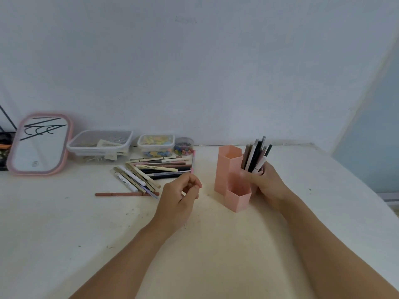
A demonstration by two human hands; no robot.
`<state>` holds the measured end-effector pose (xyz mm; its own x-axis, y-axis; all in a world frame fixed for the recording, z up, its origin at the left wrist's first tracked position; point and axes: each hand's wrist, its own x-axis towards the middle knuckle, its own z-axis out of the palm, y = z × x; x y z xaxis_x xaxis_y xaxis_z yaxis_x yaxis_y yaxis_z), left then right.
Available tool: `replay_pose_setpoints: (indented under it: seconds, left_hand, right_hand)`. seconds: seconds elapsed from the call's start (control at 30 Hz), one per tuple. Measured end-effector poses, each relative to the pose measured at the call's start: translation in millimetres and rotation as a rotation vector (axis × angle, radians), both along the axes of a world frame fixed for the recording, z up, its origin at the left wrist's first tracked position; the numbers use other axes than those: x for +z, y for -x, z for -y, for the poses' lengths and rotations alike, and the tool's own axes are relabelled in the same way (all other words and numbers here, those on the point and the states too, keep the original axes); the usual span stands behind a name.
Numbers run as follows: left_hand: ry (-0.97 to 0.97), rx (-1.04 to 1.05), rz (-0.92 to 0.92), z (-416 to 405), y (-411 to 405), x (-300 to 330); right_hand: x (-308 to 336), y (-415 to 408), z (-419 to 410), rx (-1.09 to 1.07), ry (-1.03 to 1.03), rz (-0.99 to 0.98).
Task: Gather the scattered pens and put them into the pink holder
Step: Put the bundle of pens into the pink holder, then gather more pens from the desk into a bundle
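The pink holder [228,169], made of hexagonal tubes, stands right of centre on the table. Its right tube holds several upright pens [255,154]. My right hand [267,182] wraps around that right tube from the side. A heap of scattered pens [155,169] lies to the left of the holder, and one brown pen [121,194] lies apart in front of the heap. My left hand [181,195] hovers between heap and holder, fingers curled on a thin pink pen [193,161] that points away from me.
Along the wall stand a pink-framed mirror [40,143], a clear box [99,145], a box of colourful clips [155,144] and a small round jar [184,145]. The table's right edge [367,190] runs diagonally past the holder.
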<state>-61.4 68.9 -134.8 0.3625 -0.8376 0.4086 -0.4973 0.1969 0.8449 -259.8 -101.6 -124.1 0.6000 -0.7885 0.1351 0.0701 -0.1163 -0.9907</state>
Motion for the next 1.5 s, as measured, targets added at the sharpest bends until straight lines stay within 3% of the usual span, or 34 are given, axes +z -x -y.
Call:
replay_pose_setpoints:
  seconds: [0.13,0.33,0.47,0.53,0.67,0.73,0.93,1.13,1.3,1.5]
  left_hand:
    - [0.049,0.018,-0.012,-1,2,1]
    - [0.098,0.053,-0.034,-3,2,2]
    - [0.153,0.106,-0.052,-4,0,2]
    - [0.207,0.157,-0.078,-6,-2,3]
    - [0.267,0.274,-0.172,-11,-7,5]
    - [0.275,0.348,-0.233,-15,-8,5]
    - [0.215,0.417,-0.275,-40,-28,3]
    - [0.201,0.491,-0.445,-69,-80,0]
    - [0.151,0.375,-0.423,-51,-81,2]
    - [0.132,0.296,-0.422,-51,-81,0]
  right_hand:
    - [-6,5,7,-0.072,0.090,-0.100]
    - [-7,6,8,-0.201,-0.005,-0.029]
    - [-6,11,-32,-0.729,0.082,0.096]
    - [-4,4,-72,-0.840,0.251,0.173]
    - [-8,-40,-142,-0.358,0.500,0.023]
    - [-11,-65,-146,-0.222,0.557,-0.105]
    - [-16,-115,-99,-0.400,0.451,-0.396]
    - [-15,-142,-68,-0.407,0.554,-0.605]
    - [-19,-144,-55,-0.363,0.579,-0.575]
    - [-14,-135,-67,-0.597,0.433,-0.152]
